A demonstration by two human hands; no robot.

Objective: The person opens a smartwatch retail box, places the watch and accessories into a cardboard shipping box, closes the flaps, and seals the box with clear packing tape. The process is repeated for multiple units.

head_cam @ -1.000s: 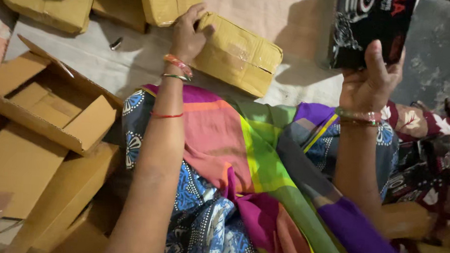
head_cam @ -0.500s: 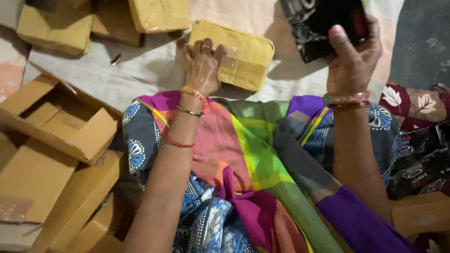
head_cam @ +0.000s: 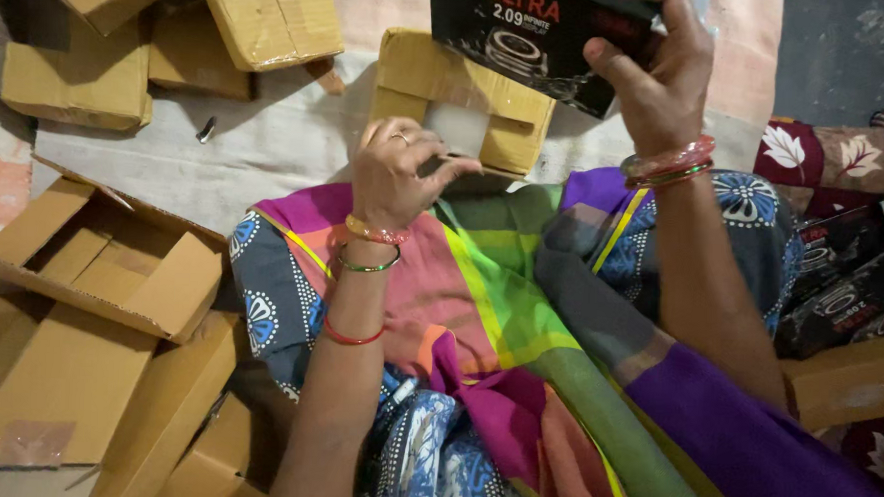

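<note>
My left hand grips the near edge of a small brown cardboard box that lies on a pale cloth just beyond my lap. The box's near flap is lifted and a white patch shows inside. My right hand is raised and holds a black printed product box above the cardboard box. Bangles ring both wrists. My lap is covered by a multicoloured sari.
An open empty carton and flattened cartons lie at the left. More closed brown boxes are stacked at the top left. Black product boxes lie at the right, beside a small brown box.
My left hand has pulled the small cardboard box nearer to my lap and lifted its flap. My right hand has swung the black box left, over the cardboard box.
</note>
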